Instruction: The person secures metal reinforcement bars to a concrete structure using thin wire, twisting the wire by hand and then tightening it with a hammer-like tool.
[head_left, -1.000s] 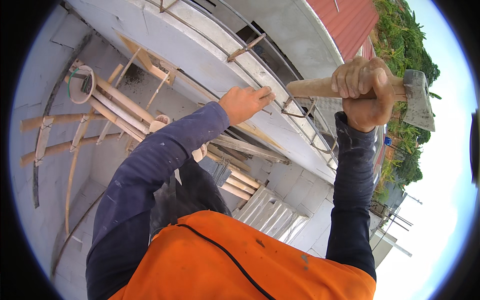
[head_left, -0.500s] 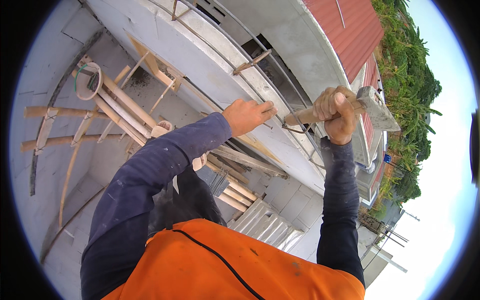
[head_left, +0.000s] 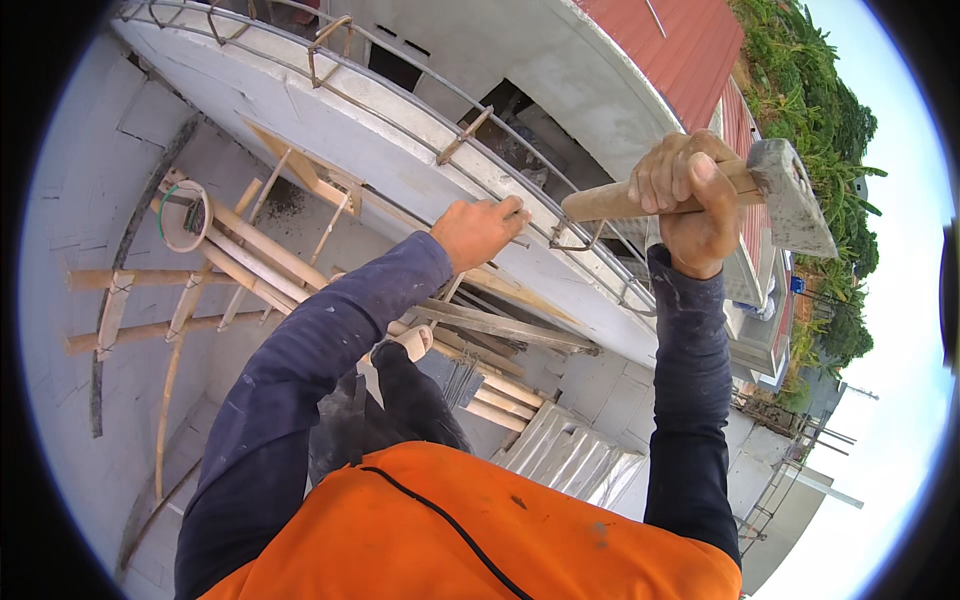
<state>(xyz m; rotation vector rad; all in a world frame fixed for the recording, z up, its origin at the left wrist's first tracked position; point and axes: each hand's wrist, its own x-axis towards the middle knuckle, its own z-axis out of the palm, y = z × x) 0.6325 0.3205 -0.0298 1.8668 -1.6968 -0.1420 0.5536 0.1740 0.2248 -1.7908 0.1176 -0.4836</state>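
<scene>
My right hand (head_left: 690,200) is wrapped around the wooden handle of a hammer (head_left: 790,198), raised above the wall top. Its heavy grey, dusty head points right; the handle's butt end points left. My left hand (head_left: 478,232) is closed beside the wall's near face, thumb and fingers pinched together. A thin dark metal tip shows just below its fingers, but what they hold is mostly hidden. Beyond both hands, a cage of steel reinforcing bars (head_left: 463,135) with bent ties runs along the top of the pale wall (head_left: 370,150).
Down to the left, a bucket (head_left: 186,217) stands by bamboo poles (head_left: 262,250) and a pole frame (head_left: 150,280). Below me are wooden planks (head_left: 505,325) and a stack of ribbed, shiny sheets (head_left: 575,452). A red roof (head_left: 672,55) and trees (head_left: 810,110) lie beyond the wall.
The hammer has risen slightly and moved right in my right hand, away from the bars. My left hand has shifted a little left. The whole view has turned slightly.
</scene>
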